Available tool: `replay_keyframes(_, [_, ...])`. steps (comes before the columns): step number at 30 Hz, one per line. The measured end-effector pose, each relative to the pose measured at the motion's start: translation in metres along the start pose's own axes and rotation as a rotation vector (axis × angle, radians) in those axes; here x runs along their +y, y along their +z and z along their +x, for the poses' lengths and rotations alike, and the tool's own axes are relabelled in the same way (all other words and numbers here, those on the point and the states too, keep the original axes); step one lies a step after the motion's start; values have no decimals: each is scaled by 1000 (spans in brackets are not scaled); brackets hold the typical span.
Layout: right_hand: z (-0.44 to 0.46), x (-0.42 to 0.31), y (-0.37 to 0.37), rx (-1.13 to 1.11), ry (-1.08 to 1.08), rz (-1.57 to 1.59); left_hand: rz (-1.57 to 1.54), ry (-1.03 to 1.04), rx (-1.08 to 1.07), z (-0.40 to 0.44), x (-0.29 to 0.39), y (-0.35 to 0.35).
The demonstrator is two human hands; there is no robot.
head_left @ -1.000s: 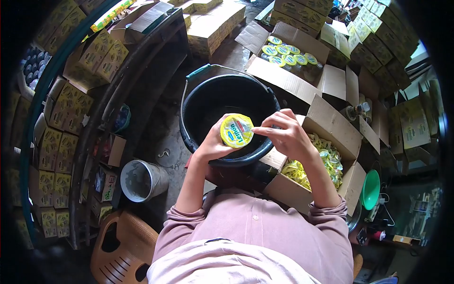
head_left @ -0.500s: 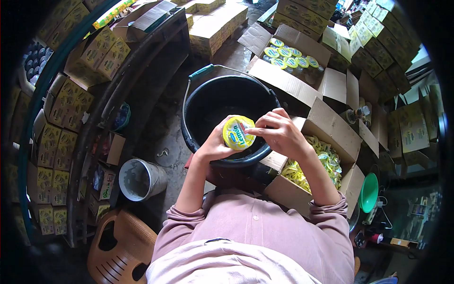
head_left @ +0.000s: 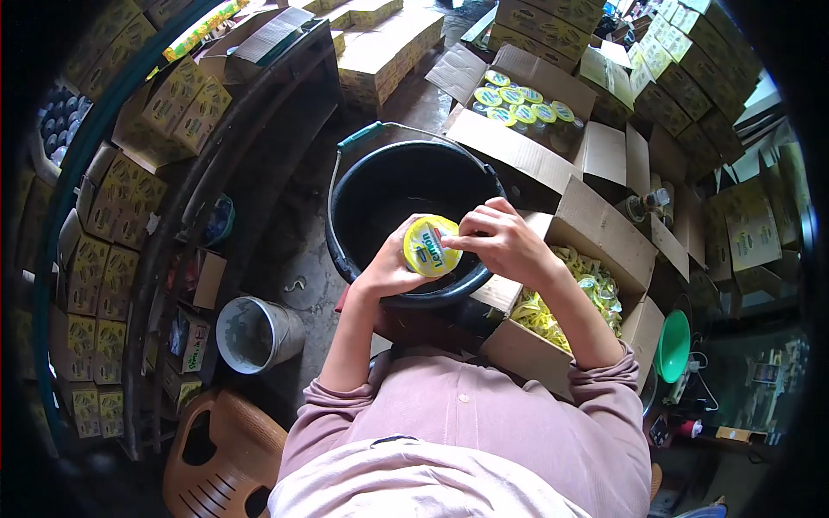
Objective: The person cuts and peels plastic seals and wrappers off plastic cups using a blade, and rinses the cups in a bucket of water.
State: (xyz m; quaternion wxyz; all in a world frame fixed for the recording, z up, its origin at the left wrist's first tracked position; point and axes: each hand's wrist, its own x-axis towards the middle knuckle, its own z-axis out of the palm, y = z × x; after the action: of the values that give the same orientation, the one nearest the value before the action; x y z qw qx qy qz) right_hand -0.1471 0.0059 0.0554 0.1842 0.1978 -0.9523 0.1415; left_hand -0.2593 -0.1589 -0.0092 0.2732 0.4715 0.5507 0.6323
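My left hand (head_left: 389,266) is wrapped around the side of a round cup with a yellow-rimmed lid printed "Lemon" (head_left: 423,251), its top tilted toward me. With fingers bent together, my right hand (head_left: 508,244) touches the lid's right side at the fingertips. Whether a small piece is pinched there cannot be made out. Both hands are above the near edge of a large black bucket (head_left: 352,203) with a wire handle. To the right, below my right forearm, stands an open carton (head_left: 604,235) full of yellow strips and scraps (head_left: 542,318).
An open carton (head_left: 492,138) of yellow-lidded cups (head_left: 518,108) stands beyond the bucket. A grey-white pail (head_left: 281,335) and a brown plastic chair (head_left: 229,449) are to the left. Stacked yellow boxes (head_left: 91,272) fill the left shelf. A green bowl (head_left: 673,347) is at right.
The view has shifted slightly. My left hand keeps hold of the cup, and my right fingertips remain at the lid with only a small movement.
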Motion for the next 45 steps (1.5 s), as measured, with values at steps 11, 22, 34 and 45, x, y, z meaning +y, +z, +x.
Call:
replay_keyframes(11, [-6,12,0,-7,-42,-62,87,-11,2,2,-4,1])
replay_keyframes(22, [-30,31,-9,43,57,-115,139,-3,31,3,-5,2])
replay_keyframes(34, [-88,7,12,450,470,2,979,-255,-85,23,-10,-7])
replay_keyframes(45, [-106,-13,33,559,633,159,1348,-474,-301,46,-18,-10])
